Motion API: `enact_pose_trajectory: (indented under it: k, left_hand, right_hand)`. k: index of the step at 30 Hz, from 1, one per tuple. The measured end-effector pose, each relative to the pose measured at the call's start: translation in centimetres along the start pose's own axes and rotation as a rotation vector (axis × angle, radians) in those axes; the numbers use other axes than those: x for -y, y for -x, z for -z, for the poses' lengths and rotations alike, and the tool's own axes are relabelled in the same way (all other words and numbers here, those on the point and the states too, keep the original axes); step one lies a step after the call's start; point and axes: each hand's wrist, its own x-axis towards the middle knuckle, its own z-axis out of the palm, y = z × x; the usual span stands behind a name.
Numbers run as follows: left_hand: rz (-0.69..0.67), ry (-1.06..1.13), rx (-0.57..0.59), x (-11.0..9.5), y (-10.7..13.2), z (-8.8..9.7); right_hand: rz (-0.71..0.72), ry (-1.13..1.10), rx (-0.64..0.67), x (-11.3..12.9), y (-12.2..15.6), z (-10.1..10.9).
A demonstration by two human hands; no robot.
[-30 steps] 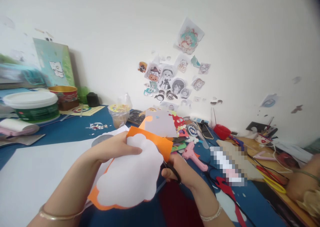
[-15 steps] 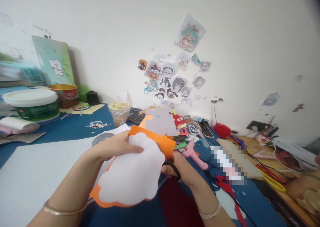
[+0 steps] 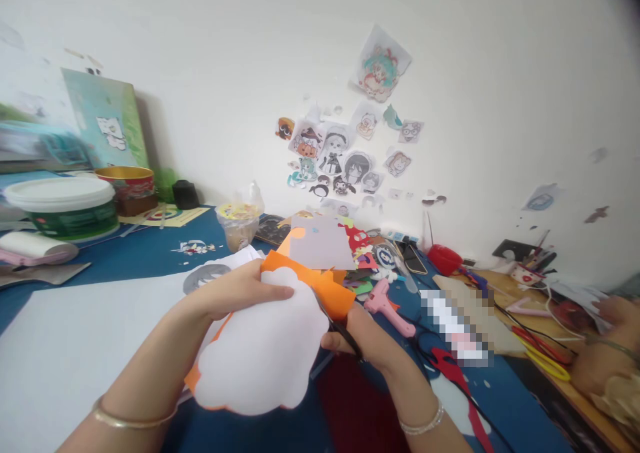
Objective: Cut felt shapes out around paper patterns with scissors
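A white cloud-shaped paper cutout [image 3: 260, 353] lies on top of orange paper [image 3: 325, 290]. My left hand [image 3: 250, 290] pinches both layers at the upper left, thumb on the white face and fingers hidden beneath. At the right edge, my right hand [image 3: 357, 340] grips black-handled scissors [image 3: 347, 336]. Their blades reach in along the white outline, where the orange sheet sticks out beyond it. An orange rim also shows at the lower left of the cutout. Below the left forearm spreads a large white sheet [image 3: 90, 340], with a grey printed picture [image 3: 207, 276] beside the hand.
Paper scraps [image 3: 320, 240] and a pink glue gun [image 3: 387, 306] lie beyond my hands. A covered plastic cup [image 3: 240, 223] stands at the back, a white-lidded tub [image 3: 63, 206] at left. At far right another person's arm [image 3: 610, 346] rests by a wooden table.
The paper has shifted slightly right and turned a little in my left hand. The scissors have moved along the cutout's right edge. The other person's hand has come into view at right.
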Motion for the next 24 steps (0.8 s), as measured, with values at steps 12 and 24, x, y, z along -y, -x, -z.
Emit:
enact_pose_trajectory:
  k: [12,24]
  left_hand:
    - [-0.061,0.16,0.122,-0.8,0.7,-0.2]
    - [-0.038,0.276,0.208,-0.3,0.3,-0.2]
  right_hand:
    - [0.112,-0.352,0.083,2.5,-0.2,-0.1]
    - [0.005,-0.254,0.094,1.9,0.1,-0.2]
